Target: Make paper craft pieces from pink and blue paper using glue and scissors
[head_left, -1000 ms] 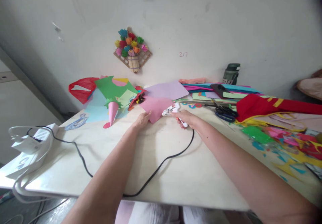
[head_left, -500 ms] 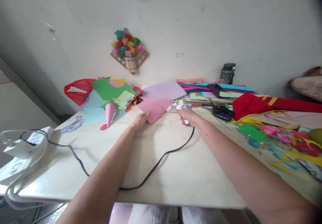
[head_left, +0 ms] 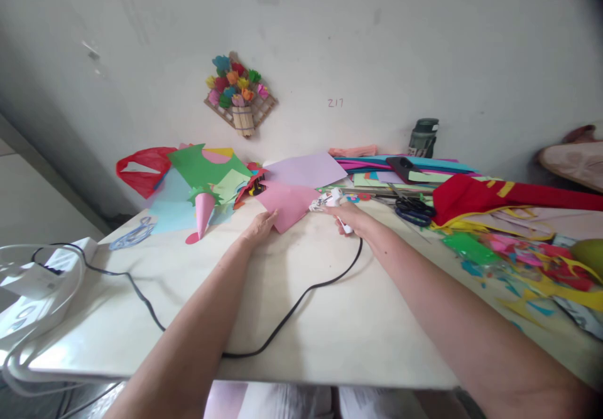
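My left hand (head_left: 260, 225) grips the lower left edge of a sheet of pink paper (head_left: 291, 204), its fingers closed on the paper. In my right hand (head_left: 352, 218) is a white hot glue gun (head_left: 335, 199), held by the handle, its metal nozzle end at the paper's right corner. I cannot tell whether the nozzle touches the paper. From its grip a black cord (head_left: 301, 301) runs down and left over the table. A lilac sheet (head_left: 304, 169) lies just behind the pink paper. Left of my left hand stands a pink paper cone (head_left: 204, 213) with a green fringed piece.
A white power strip (head_left: 70, 259) with cables sits at the table's left edge. Dark-handled scissors (head_left: 414, 210), a red cloth (head_left: 471, 199) and colourful paper scraps (head_left: 513, 274) lie to the right. A bottle (head_left: 423, 137) stands against the wall. Green paper (head_left: 207, 166) lies back left.
The view has shifted slightly. The glue gun's nozzle end sits a little further over the pink paper's right corner. Both hands keep their holds.
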`<state>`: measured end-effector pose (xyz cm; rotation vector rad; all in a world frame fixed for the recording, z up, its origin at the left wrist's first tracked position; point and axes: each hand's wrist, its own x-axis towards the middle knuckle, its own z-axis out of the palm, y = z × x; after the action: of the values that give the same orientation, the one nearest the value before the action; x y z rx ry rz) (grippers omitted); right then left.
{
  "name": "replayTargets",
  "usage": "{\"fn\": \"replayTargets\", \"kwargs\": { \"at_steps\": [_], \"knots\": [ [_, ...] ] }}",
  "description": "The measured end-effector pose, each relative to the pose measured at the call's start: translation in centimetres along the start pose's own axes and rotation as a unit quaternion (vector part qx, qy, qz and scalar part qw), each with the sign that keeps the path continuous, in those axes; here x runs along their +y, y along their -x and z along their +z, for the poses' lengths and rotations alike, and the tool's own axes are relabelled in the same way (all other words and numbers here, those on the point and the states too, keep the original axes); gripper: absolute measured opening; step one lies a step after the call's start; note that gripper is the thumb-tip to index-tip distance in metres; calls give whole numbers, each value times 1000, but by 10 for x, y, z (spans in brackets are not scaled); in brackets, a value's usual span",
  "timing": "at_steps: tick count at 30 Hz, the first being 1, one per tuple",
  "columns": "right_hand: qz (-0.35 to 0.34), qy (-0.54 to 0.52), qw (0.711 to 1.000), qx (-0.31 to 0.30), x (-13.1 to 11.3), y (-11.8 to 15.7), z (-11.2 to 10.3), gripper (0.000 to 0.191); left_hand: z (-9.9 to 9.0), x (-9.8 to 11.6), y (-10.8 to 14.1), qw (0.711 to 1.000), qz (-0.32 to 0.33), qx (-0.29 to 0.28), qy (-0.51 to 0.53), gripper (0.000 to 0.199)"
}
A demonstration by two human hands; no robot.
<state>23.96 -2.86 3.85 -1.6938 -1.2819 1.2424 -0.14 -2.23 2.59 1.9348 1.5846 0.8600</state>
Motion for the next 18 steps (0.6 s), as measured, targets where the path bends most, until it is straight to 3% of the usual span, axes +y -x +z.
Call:
{"fn": "replayTargets", "kwargs": {
  "at_steps": [4, 12, 18],
  "knots": [
    [-38, 28, 999, -24, 1, 1, 0, 44, 0, 1, 0, 1000, -5, 10, -10, 46],
    [-15, 17, 998, 50, 3, -8, -3, 48, 0, 1, 0, 1000, -5, 12, 8, 46],
    [-27, -22, 999, 29, 3, -4, -8, 44, 2, -3, -3, 1000, 9, 8, -12, 44]
  ]
}}
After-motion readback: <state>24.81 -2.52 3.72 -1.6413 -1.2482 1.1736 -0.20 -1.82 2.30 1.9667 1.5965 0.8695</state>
